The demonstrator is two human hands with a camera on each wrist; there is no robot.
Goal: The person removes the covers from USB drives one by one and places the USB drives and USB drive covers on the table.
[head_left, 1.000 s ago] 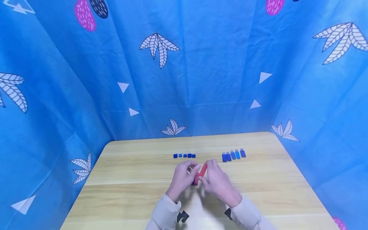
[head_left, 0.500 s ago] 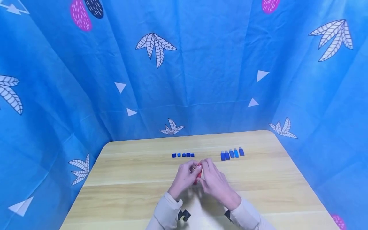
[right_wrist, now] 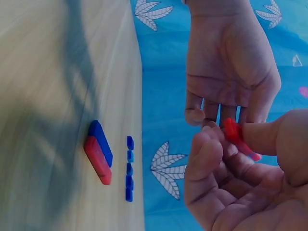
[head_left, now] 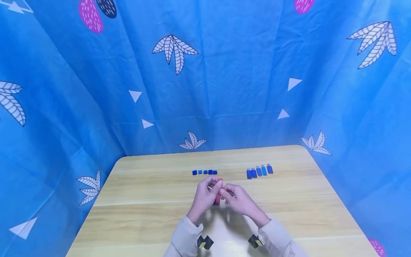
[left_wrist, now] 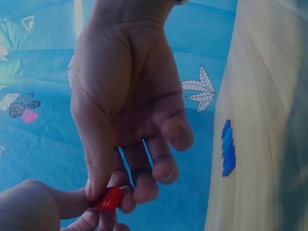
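Note:
My left hand (head_left: 205,197) and right hand (head_left: 241,203) meet above the table, both pinching a small red USB stick (head_left: 219,181). In the left wrist view my left thumb and fingertips hold the red stick (left_wrist: 110,199), with the right thumb against its near end. From the right wrist, the stick (right_wrist: 235,132) shows between my right thumb and fingers. Fingers hide much of it; I cannot tell whether its cap is on. Under the hands, a second red stick (right_wrist: 97,161) lies beside a blue stick (right_wrist: 102,142) on the table.
Several blue caps (head_left: 205,172) lie in a row behind my hands. To their right, several blue USB sticks (head_left: 259,171) with bare metal plugs stand side by side on the wooden table (head_left: 144,192). A blue patterned curtain (head_left: 237,89) surrounds the table.
The red stick has moved left from my right hand into my left fingers' grip as well. My right fingers have shifted down toward its near end.

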